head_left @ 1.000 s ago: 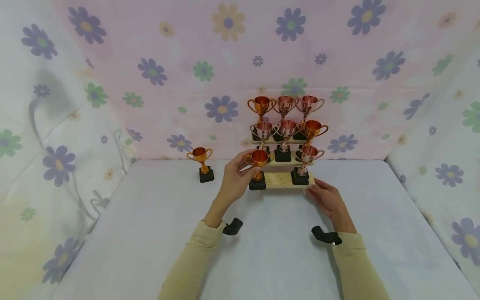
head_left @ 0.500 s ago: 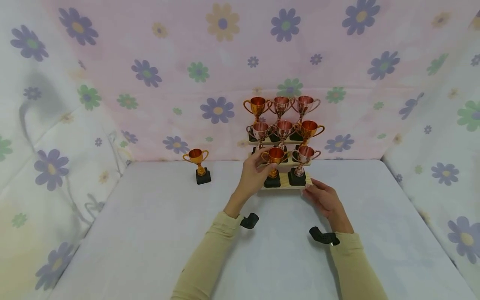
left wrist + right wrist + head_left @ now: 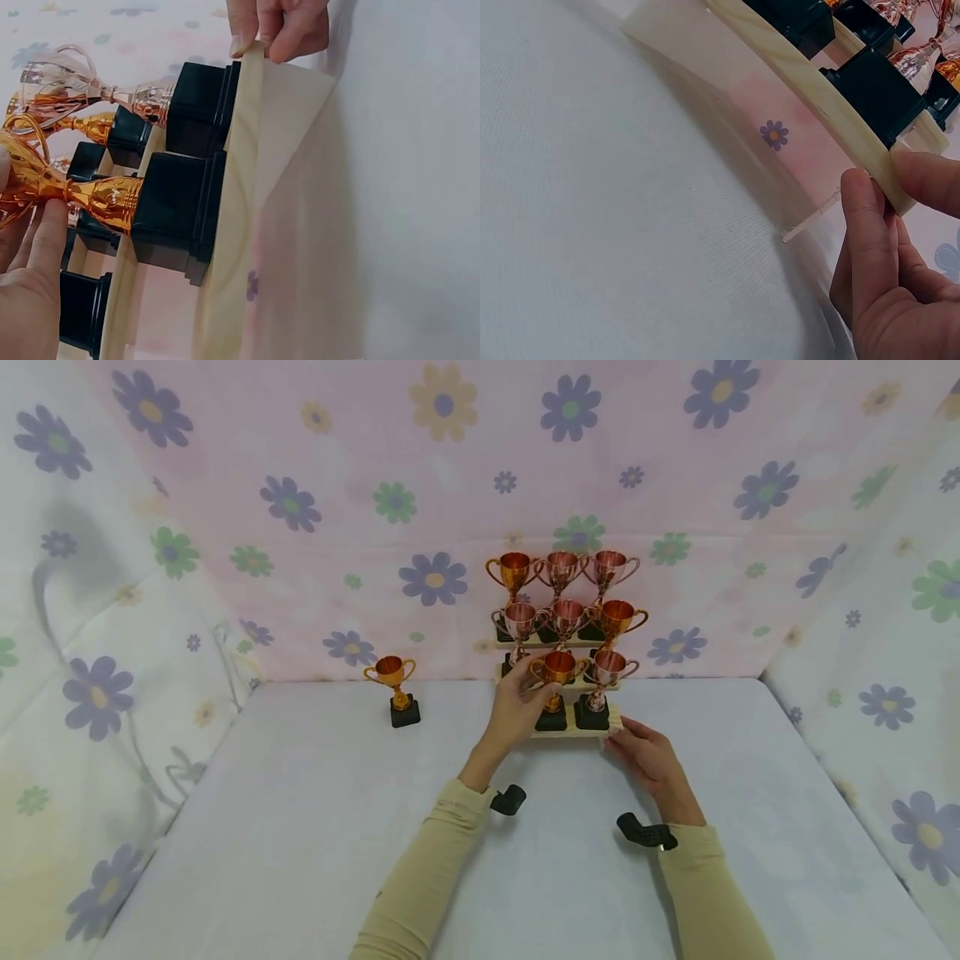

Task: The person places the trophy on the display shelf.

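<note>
A three-step wooden stand [image 3: 609, 727] against the back cloth carries several small gold and rose trophies on black bases. My left hand [image 3: 529, 687] grips a gold trophy [image 3: 557, 667] by its cup and stem; its black base [image 3: 551, 721] sits on the bottom step beside a rose trophy [image 3: 606, 668]. The left wrist view shows my fingers [image 3: 41, 244] round the gold trophy [image 3: 82, 191] and its base [image 3: 176, 214] against the wooden step [image 3: 240, 187]. My right hand [image 3: 624, 735] pinches the stand's front right corner, thumb over the wooden edge [image 3: 817, 86], fingers [image 3: 870, 225] below.
A lone gold trophy [image 3: 394, 685] stands on the white table [image 3: 300, 827] to the left of the stand. Flowered cloth walls [image 3: 450, 485] close in the back and both sides. Black wrist mounts [image 3: 645, 833] sit at both cuffs.
My left hand has carried the gold trophy rightward along the bottom step, from its left end to beside the rose trophy. The right hand has stayed on the stand's corner.
</note>
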`<control>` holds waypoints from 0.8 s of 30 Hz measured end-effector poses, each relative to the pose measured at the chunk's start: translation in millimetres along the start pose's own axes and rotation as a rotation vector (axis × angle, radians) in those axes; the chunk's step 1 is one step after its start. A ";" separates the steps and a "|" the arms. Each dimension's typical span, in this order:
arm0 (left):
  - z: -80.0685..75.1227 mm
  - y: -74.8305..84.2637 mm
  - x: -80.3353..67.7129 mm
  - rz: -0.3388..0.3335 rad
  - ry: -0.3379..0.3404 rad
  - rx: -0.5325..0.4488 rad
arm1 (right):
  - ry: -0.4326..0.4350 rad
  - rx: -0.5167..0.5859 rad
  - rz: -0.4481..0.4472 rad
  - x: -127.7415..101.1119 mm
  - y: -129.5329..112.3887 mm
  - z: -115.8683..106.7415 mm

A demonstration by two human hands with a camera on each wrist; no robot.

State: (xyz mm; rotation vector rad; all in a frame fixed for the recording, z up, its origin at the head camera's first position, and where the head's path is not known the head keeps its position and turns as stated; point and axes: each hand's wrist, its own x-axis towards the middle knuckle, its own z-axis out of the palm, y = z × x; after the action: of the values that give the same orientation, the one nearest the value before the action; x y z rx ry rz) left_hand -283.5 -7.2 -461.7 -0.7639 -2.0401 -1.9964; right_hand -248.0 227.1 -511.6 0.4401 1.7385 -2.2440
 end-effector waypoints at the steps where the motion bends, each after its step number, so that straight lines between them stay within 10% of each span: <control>1: 0.5 -0.2 -0.1 -0.003 0.000 -0.003 | 0.001 0.002 0.001 0.1 0.3 -0.3; 14: -4.5 -5.3 -8.1 -0.069 0.020 0.045 | 0.005 -0.006 0.004 -1.9 0.0 4.5; 24: -48.3 -8.3 -32.9 -0.064 -0.032 0.079 | 0.004 -0.022 -0.011 -0.9 0.9 2.4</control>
State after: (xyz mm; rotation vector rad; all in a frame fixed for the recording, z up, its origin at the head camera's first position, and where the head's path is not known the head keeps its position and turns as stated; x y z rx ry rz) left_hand -270.0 -61.4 -480.8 -0.7280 -2.1733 -1.9349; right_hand -247.0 224.5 -511.5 0.4315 1.7704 -2.2309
